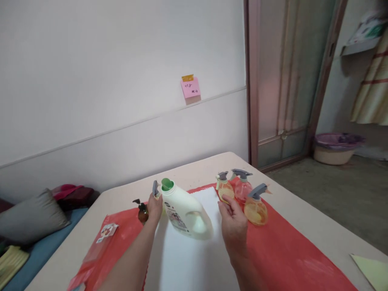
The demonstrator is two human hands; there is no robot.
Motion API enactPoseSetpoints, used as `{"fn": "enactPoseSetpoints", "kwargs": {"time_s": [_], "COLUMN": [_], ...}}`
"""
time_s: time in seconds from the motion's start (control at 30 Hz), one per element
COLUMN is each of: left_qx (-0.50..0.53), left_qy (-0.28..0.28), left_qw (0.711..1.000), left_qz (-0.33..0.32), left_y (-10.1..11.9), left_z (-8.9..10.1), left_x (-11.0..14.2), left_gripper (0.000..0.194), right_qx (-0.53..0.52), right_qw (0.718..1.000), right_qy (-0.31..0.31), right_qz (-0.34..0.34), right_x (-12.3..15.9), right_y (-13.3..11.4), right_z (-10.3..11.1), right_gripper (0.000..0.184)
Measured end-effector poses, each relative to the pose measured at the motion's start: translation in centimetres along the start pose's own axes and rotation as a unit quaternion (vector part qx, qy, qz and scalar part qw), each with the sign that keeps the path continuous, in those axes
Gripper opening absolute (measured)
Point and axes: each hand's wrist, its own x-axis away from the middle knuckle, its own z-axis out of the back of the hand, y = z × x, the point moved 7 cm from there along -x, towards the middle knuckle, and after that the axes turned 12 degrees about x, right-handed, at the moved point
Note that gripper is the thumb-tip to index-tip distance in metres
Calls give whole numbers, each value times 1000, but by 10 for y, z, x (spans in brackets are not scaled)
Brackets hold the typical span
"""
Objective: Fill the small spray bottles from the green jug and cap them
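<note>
My left hand (155, 208) is wrapped round a spray bottle with a grey trigger head (155, 188); most of its body is hidden behind my fingers and the jug. A pale green detergent jug (186, 210) with a green spout insert in its open neck leans between my hands, over a white sheet (194, 262). My right hand (233, 220) has its fingers loosely curled and parted, at the lower edge of a yellow spray bottle (226, 190); whether they touch it I cannot tell. Beside it stand a pink spray bottle (243, 190) and an orange-yellow spray bottle (256, 212).
A brown pump bottle (143, 213) stands left of my left hand. Red plastic sheeting (291, 250) covers part of the cream table (306, 206). A flat package (103, 240) lies at left. A pink note (190, 87) hangs on the wall; yellow paper (371, 268) lies at right.
</note>
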Motion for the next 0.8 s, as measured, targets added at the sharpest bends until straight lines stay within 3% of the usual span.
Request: {"fn": "enactPoseSetpoints", "kwargs": {"time_s": [0.1, 0.2, 0.27, 0.37, 0.47, 0.53, 0.6, 0.7, 0.8], "left_qx": [16, 52, 83, 136, 189, 201, 176, 168, 170], "left_qy": [-1, 33, 76, 144, 166, 162, 110, 75, 27], "left_qw": [1000, 998, 993, 977, 960, 958, 974, 982, 982], "left_qz": [4, -20, -41, -80, -123, -125, -92, -38, -73], "left_y": [1, 13, 23, 35, 37, 27, 12, -14, -24], "left_z": [-1, 14, 37, 88, 133, 146, 136, 105, 72], "left_x": [-2, 0, 7, 30, 76, 115, 151, 195, 216], "left_gripper": [40, 40, 39, 38, 44, 50, 52, 49, 43], "right_qx": [6, 11, 13, 11, 7, 3, 0, -4, 16], "right_qw": [1000, 1000, 1000, 1000, 998, 993, 977, 915, 872], "right_qy": [-8, -18, -21, -27, -45, -91, -172, -352, -453], "right_qz": [-7, -7, -6, 3, 33, 73, 127, 198, 183], "right_x": [1, 1, 1, 3, 13, 29, 52, 102, 140], "right_y": [-2, -2, -2, -5, -19, -36, -55, -74, -68], "right_z": [0, -1, -1, -1, -5, -12, -25, -51, -69], "right_gripper": [49, 47, 47, 48, 44, 37, 26, 17, 16]}}
